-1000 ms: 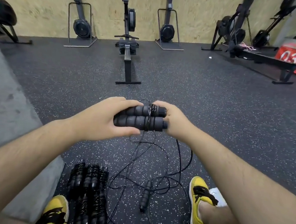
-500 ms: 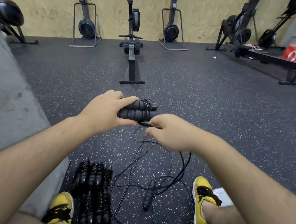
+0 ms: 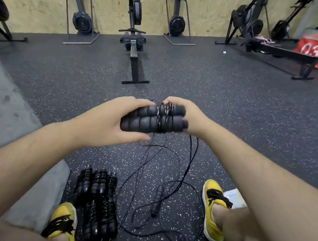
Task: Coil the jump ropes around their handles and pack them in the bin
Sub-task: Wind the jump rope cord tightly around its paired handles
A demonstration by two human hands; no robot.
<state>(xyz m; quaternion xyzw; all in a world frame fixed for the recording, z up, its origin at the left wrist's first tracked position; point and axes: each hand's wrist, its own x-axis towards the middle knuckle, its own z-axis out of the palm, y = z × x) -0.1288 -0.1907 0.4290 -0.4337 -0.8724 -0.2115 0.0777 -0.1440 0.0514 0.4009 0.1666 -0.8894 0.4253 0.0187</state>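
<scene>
Handles (image 3: pixel 146 122) sit clenched in the left hand (image 3: pixel 105 122); the right hand (image 3: pixel 192 117) pinches cord (image 3: pixel 162 118) at their three o'clock end. Keep turns taut, touching.

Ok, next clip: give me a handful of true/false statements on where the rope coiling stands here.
1. The left hand grips two foam handles side by side. True.
2. The rope is fully wound. False: only a few turns circle the handles; the rest trails to the floor.
3. Coiled ropes lie piled beside the left shoe. True.
4. A bin stands between the shoes. False: no bin is in view; a loose handle lies there.
5. The right hand rests on the floor. False: it is up at the handles' right end.
</scene>
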